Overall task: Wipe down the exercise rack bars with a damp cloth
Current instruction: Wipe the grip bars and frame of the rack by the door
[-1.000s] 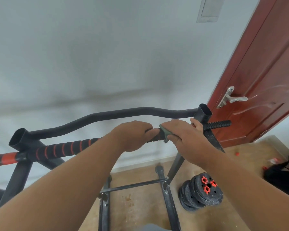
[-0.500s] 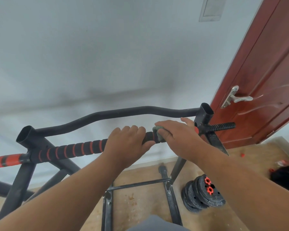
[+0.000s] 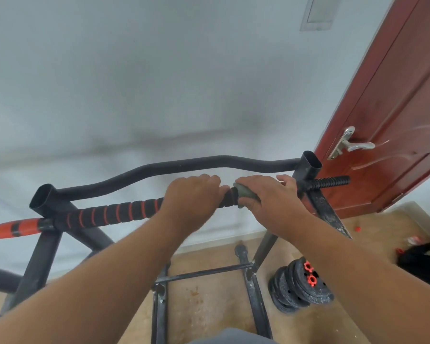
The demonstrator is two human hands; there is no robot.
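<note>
Head view: the grip bar (image 3: 114, 211), black foam with orange rings, spans the rack's 2 uprights. The left hand (image 3: 193, 198) is curled over it near its middle, steadying it. Just right of that hand, the right hand (image 3: 267, 197) wraps the green cloth (image 3: 245, 193) round the bar, fingers folded over the top. Beyond the bar runs the curved rear bar (image 3: 184, 167), with nothing touching it. To wipe well, I would keep the cloth fully encircling the foam and twist while sliding, so the grooves get cleaned.
</note>
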